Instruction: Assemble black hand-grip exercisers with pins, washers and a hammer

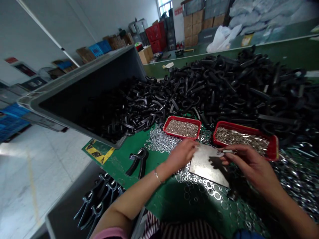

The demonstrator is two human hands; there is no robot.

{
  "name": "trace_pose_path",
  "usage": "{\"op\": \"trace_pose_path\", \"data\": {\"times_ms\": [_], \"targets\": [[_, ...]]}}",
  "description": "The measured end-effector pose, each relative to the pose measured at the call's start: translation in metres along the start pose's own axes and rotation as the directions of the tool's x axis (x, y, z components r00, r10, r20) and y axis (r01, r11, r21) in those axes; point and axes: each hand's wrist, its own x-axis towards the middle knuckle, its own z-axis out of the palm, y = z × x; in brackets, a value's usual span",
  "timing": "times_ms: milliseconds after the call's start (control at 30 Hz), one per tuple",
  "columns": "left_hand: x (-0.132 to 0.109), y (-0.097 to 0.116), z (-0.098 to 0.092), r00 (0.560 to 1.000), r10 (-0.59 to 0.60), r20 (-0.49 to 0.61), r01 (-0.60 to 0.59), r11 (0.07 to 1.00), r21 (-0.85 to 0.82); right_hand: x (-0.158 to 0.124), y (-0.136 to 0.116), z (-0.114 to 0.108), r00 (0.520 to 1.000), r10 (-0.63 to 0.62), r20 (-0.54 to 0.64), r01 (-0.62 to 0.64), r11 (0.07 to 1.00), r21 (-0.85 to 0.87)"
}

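Observation:
My right hand pinches a small ribbed metal piece, like a coil spring, between thumb and fingers. It hovers over the right side of a flat metal plate, casting a shadow there. At the plate's upper left corner is my left hand, its fingers curled together; whatever they grip is hidden. Just beyond it stands a red tray of tiny metal parts. A second red tray, holding small pins or rivets, lies behind my right hand. Loose washers are scattered around the plate.
A large pile of black curved handles covers the back of the green bench. More spill from a tilted grey bin. One black clamp-like tool lies left of my left forearm. Several similar tools sit in a container below.

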Motion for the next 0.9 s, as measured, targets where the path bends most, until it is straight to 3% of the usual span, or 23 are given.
{"op": "trace_pose_path", "data": {"times_ms": [67, 100, 200, 267, 333, 467, 567, 633, 700, 767, 833, 900], "targets": [[-0.002, -0.041, -0.047, 0.979, -0.126, -0.158, 0.154, 0.972, 0.177, -0.001, -0.004, -0.009, 0.999, -0.035, 0.002, 0.035, 0.993, -0.115], [-0.001, -0.065, -0.07, 0.945, -0.209, -0.25, 0.281, 0.912, 0.3, -0.001, -0.004, -0.013, 0.999, -0.04, 0.001, 0.04, 0.987, -0.153], [0.003, -0.13, -0.121, 0.813, -0.457, -0.361, 0.58, 0.58, 0.572, 0.003, -0.005, -0.012, 0.999, -0.02, -0.043, 0.014, 0.992, -0.126], [0.009, -0.157, -0.13, 0.757, -0.522, -0.394, 0.641, 0.478, 0.601, 0.007, -0.007, -0.003, 0.997, 0.013, -0.072, -0.015, 0.999, -0.03], [0.015, -0.17, -0.12, 0.731, -0.532, -0.428, 0.671, 0.444, 0.594, 0.011, -0.011, 0.009, 0.996, 0.041, -0.076, -0.037, 0.998, 0.054], [0.02, -0.178, -0.096, 0.715, -0.49, -0.499, 0.694, 0.407, 0.594, 0.018, -0.014, 0.023, 0.995, 0.04, -0.089, -0.025, 0.987, 0.159], [0.014, -0.187, -0.104, 0.704, -0.418, -0.575, 0.701, 0.54, 0.466, 0.017, -0.009, 0.021, 0.991, 0.031, -0.127, -0.004, 0.978, 0.209], [0.009, -0.191, -0.122, 0.632, -0.368, -0.682, 0.691, 0.665, 0.282, 0.014, -0.004, 0.017, 0.99, 0.044, -0.136, -0.014, 0.976, 0.217], [0.008, -0.187, -0.142, 0.547, -0.33, -0.77, 0.667, 0.728, 0.162, 0.012, 0.003, 0.013, 0.99, 0.065, -0.129, -0.032, 0.971, 0.238], [0.012, -0.172, -0.158, 0.5, -0.286, -0.818, 0.631, 0.767, 0.118, 0.012, 0.009, 0.01, 0.99, 0.081, -0.112, -0.045, 0.954, 0.295], [0.02, -0.142, -0.158, 0.489, -0.218, -0.844, 0.554, 0.825, 0.108, 0.014, 0.014, 0.008, 0.992, 0.087, -0.091, -0.048, 0.93, 0.365], [0.027, -0.099, -0.136, 0.555, -0.174, -0.813, 0.422, 0.902, 0.095, 0.016, 0.018, 0.009, 0.994, 0.081, -0.075, -0.042, 0.907, 0.418]]}}
